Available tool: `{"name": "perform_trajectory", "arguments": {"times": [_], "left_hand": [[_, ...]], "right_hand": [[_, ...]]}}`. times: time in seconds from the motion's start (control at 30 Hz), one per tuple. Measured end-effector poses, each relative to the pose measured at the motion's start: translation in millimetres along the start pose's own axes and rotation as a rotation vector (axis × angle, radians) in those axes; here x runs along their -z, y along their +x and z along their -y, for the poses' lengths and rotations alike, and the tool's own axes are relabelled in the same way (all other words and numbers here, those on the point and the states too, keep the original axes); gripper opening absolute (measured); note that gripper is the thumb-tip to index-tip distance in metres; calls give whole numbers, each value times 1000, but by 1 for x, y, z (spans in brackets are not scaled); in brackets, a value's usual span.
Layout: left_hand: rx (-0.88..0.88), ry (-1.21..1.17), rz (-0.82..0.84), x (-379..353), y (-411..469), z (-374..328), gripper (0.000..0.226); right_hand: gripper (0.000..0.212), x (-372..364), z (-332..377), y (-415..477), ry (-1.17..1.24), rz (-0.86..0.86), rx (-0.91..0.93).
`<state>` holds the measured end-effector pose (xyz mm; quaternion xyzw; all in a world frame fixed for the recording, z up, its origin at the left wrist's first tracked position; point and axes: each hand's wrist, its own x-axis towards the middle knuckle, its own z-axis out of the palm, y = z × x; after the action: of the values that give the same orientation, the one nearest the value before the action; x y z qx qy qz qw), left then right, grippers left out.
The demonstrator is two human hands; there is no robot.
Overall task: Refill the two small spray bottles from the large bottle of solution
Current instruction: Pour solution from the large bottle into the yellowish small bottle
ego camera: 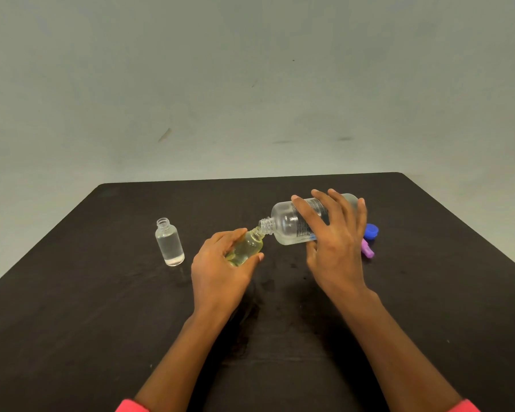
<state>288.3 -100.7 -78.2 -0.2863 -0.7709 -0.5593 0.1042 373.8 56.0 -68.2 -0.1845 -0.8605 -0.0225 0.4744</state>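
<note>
My right hand (335, 236) grips the large clear bottle (289, 226), tipped on its side with its open threaded neck pointing left. Its mouth meets the mouth of a small yellowish bottle (247, 246), which my left hand (220, 269) holds tilted toward it, fingers and thumb curled round its body. A second small clear bottle (169, 242) stands upright and uncapped to the left, holding clear liquid.
A blue cap (371, 231) and a purple spray top (368, 251) lie on the dark table (101, 307) just behind my right hand. A grey wall rises beyond the table's far edge. Dark wet-looking marks show on the table between my arms.
</note>
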Motion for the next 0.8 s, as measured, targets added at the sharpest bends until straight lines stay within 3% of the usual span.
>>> {"name": "perform_trajectory", "arguments": {"times": [0.8], "left_hand": [[-1,-7,-2,-2,1,4,47]], "right_hand": [[84,-1,0,-1,0,-13,9]]}}
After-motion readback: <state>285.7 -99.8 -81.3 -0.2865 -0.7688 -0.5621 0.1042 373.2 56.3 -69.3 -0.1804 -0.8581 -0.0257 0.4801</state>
